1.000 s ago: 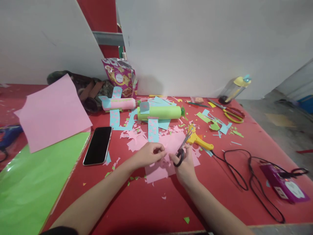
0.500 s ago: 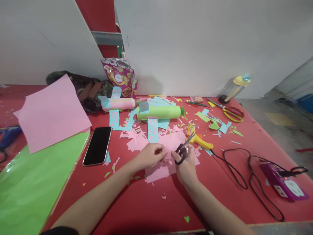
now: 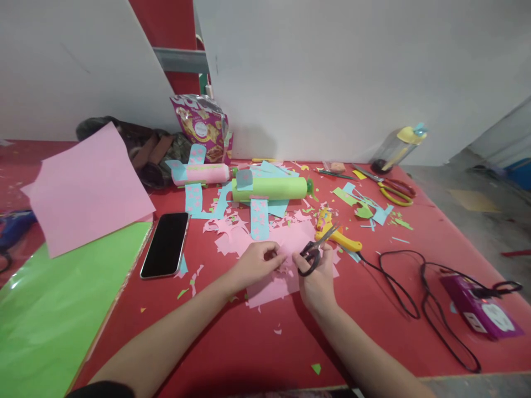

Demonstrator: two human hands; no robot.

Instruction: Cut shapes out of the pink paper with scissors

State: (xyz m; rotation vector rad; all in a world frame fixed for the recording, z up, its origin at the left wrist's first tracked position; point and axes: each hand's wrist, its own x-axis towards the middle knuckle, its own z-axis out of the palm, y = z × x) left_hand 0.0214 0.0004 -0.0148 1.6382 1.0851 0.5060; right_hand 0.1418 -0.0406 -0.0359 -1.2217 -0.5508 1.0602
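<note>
My right hand (image 3: 317, 279) is closed around small black scissors (image 3: 312, 255), their blades pointing up and to the right. My left hand (image 3: 256, 263) pinches a small pink paper piece (image 3: 277, 255) just left of the scissors. Both hands hover over a cut pink sheet (image 3: 274, 287) lying on the red table (image 3: 249, 342). Behind them lie a green paper-covered tube plane (image 3: 269, 189) and a pink one (image 3: 201, 174), each with blue wings.
A black phone (image 3: 166, 245) lies left of my hands. Large pink paper (image 3: 87, 190) and green paper (image 3: 53, 309) cover the left side. A yellow glue gun (image 3: 338, 236), black cable (image 3: 415, 287), purple power strip (image 3: 481, 309), yellow-handled scissors (image 3: 394, 190), a bottle (image 3: 398, 146) and a snack bag (image 3: 203, 127) sit around.
The scissors have tilted from pointing up to leaning right, and my right hand has drawn slightly closer to my left. The left hand keeps its pinch on the pink piece.
</note>
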